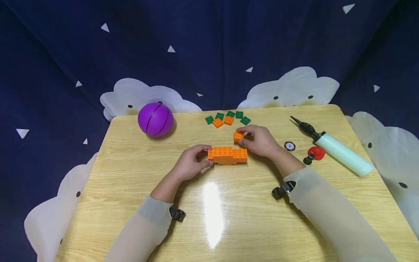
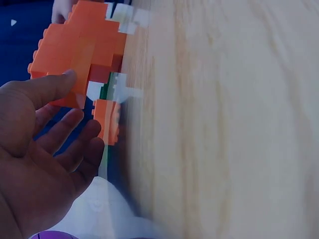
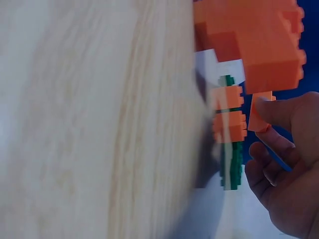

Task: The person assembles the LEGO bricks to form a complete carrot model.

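Near the middle of the frame, an orange brick build (image 1: 224, 156) sits with its studs facing up, its upper rows jutting out past a narrower foot. The left hand (image 1: 190, 165) pinches the build's left end between thumb and fingers. Just above the build's right end, the right hand (image 1: 260, 140) holds a small orange brick (image 1: 238, 136) clamped between thumb and fingertips, apart from the build. The view is poor under the build, so I can't say whether its foot touches the surface (image 1: 131, 182).

The likeliest trouble is tipping: any push down on the overhanging right end would act beyond the foot, with only the left end gripped. That leverage might also work a joint loose. The small brick could twist or slip, held only by the fingertips. Loose orange bricks (image 1: 218, 123) and green bricks (image 1: 245, 120) lie beyond the right hand at upper centre, and a careless sweep of its knuckles could scatter them.
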The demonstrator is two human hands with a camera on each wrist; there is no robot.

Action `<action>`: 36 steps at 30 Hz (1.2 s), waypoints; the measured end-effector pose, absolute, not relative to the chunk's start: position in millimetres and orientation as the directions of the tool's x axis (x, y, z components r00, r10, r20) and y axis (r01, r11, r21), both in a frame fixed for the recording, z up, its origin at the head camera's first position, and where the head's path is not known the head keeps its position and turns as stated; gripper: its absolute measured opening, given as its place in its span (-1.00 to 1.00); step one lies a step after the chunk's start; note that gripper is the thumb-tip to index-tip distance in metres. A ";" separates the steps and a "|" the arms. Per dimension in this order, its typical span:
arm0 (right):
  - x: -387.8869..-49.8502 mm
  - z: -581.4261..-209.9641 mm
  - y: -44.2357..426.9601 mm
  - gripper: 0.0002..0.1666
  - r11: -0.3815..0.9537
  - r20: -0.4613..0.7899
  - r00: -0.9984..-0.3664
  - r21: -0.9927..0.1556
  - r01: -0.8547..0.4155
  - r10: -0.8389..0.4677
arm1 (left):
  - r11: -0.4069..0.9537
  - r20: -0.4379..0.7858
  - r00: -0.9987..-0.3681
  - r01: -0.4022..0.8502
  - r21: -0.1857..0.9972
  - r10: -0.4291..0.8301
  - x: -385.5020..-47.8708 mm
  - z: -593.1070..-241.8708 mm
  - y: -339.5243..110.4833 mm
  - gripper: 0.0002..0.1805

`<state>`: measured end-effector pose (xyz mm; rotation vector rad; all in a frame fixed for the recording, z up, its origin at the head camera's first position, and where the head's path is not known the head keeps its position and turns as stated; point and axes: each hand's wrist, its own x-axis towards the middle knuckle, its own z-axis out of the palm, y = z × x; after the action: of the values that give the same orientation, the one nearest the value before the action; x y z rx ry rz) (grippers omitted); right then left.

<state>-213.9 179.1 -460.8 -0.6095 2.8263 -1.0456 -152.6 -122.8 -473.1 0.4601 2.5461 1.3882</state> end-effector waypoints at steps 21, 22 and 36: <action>-170.3 -433.9 188.0 -0.54 0.592 0.163 -0.884 -0.688 -0.420 -0.437 | 0.502 -0.053 -0.935 0.140 0.853 0.352 -150.9 -473.1 -122.1 -0.51; -168.7 -432.4 187.5 -0.54 0.591 0.161 -0.884 -0.689 -0.419 -0.440 | 0.504 -0.053 -0.935 0.141 0.852 0.351 -150.8 -473.0 -122.2 -0.51; -153.7 -430.1 178.1 -0.56 0.624 0.174 -0.857 -0.618 -0.478 -0.485 | 0.512 -0.050 -0.937 0.143 0.847 0.345 -150.2 -472.8 -121.8 -0.53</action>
<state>-153.7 178.1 -430.1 -0.8369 2.8228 -1.0697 -150.2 -121.8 -472.8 0.4169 2.5411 1.3931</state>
